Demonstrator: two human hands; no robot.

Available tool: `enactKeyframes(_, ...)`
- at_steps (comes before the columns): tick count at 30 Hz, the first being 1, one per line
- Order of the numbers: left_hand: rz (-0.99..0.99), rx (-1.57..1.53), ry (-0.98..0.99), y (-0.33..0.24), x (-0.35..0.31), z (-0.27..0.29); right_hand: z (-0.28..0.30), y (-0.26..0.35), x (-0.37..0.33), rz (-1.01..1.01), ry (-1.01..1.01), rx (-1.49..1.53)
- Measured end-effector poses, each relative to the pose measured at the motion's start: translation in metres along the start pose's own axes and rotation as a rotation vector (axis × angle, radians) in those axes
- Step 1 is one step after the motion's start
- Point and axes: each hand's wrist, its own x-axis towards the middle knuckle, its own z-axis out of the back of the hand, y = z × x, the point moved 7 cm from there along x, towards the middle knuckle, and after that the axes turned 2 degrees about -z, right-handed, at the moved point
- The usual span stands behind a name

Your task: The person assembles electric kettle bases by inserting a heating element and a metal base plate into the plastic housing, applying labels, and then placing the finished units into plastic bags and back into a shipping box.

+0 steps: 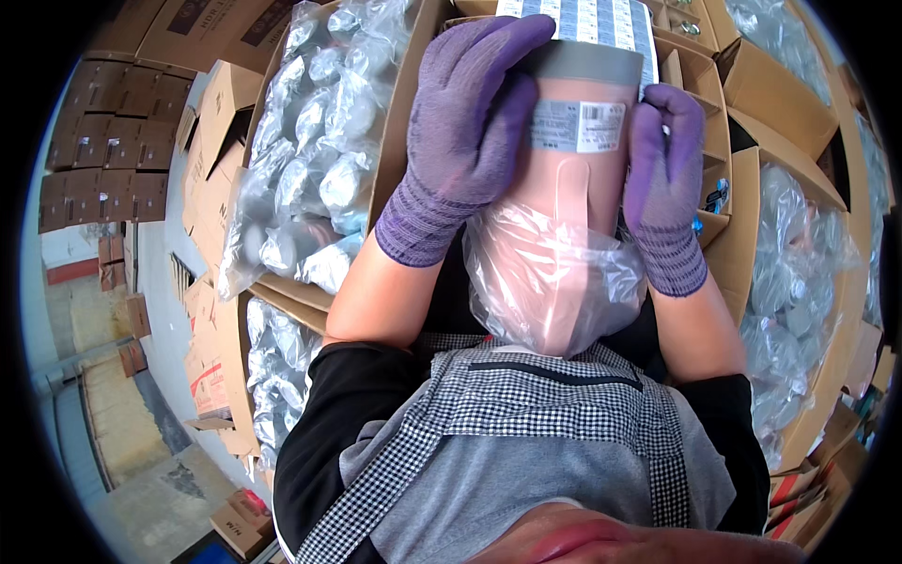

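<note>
- So the main thing here is a pink container (pixel 554 193) with a grey end, held up in front of the chest, roughly mid-view, grey end pointing away from the body.
- Left hand (pixel 470 132), in a purple knit glove, is half curled round the left side near the grey end. Thumb lies against the container and the fingers reach up past its edge, so it's got a hold on it.
- Right hand (pixel 665 169), same sort of glove, is at the right edge with fingers bent in and a small gap by the thumb. Can't really tell if it's gripping or just resting there.
- A see-through plastic bag (pixel 554 282) is bunched around the end nearest the body.
- There's a printed label (pixel 578 127) just below the grey part, and a long raised pink strip running down from there into the bag.
- Behind the grey end you can see a sheet of labels (pixel 615 19), partly hidden.
- Left of the left hand: an open carton of plastic-wrapped items (pixel 343 122). Another open carton of bagged stuff (pixel 789 282) sits over on the right.
- Just past the right hand there's a box with cardboard dividers (pixel 703 80).
</note>
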Motion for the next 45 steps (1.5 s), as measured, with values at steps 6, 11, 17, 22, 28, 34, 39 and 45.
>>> enactKeyframes(6,0.056,-0.11,0.057,0.003,-0.005,0.009,0.005,-0.028,0.015,0.053,0.115,0.159)
enactKeyframes(11,0.249,-0.576,0.049,0.018,0.002,0.0,0.013,-0.12,0.115,0.664,0.13,-0.652)
enactKeyframes(17,0.299,-0.112,0.224,0.019,0.022,0.026,0.017,-0.009,0.082,0.275,0.632,-0.016)
enactKeyframes(22,0.577,-0.633,0.261,0.012,0.024,0.016,0.027,0.009,-0.06,0.099,1.222,-0.158)
enactKeyframes(28,0.364,-0.686,0.31,-0.031,0.02,0.027,0.074,0.145,-0.012,0.408,1.054,-0.284)
enactKeyframes(34,-0.369,-0.569,0.214,-0.144,0.018,0.068,0.057,0.287,-0.003,0.966,1.101,-0.417)
enactKeyframes(39,0.266,-1.032,0.045,-0.146,0.01,0.1,0.049,0.303,-0.002,0.298,1.039,-0.436)
enactKeyframes(45,-0.355,-0.106,-0.155,-0.201,0.029,0.11,0.027,0.242,-0.042,0.688,1.077,-0.388)
